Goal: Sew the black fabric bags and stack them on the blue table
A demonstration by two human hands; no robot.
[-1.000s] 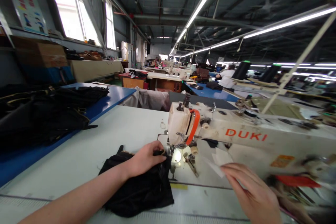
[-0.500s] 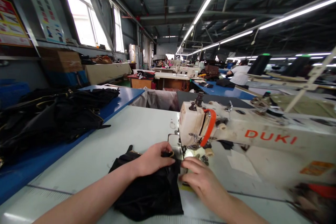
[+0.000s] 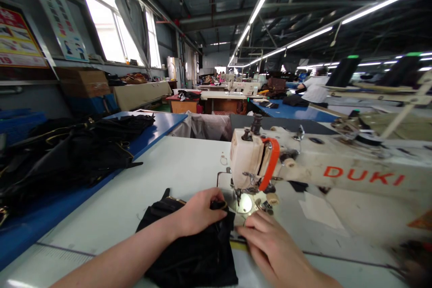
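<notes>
My left hand (image 3: pixel 201 212) grips the upper edge of a black fabric piece (image 3: pixel 192 256) with a gold zipper (image 3: pixel 177 199), thumb and fingers pinched on it. The fabric lies on the pale sewing table, left of the needle area. My right hand (image 3: pixel 272 242) is just right of the fabric, its thumb and index finger pressed together; whatever sits between the tips is too small to make out. Beyond both hands stands the white sewing machine (image 3: pixel 248 155) with an orange lever guard. Its lamp lights a round spot on the needle plate (image 3: pixel 245 204).
A heap of black pieces with gold zippers (image 3: pixel 77 153) lies on a blue table (image 3: pixel 162 127) at the left. A white paper piece (image 3: pixel 322 213) rests under the machine arm. Thread cones (image 3: pixel 343 72) stand at the right. Farther back, a person in white (image 3: pixel 315 89) is beside another table.
Both hands have moved slightly toward me, and the fabric has come a little away from the needle. The lit needle plate now shows more. My view has shifted slightly.
</notes>
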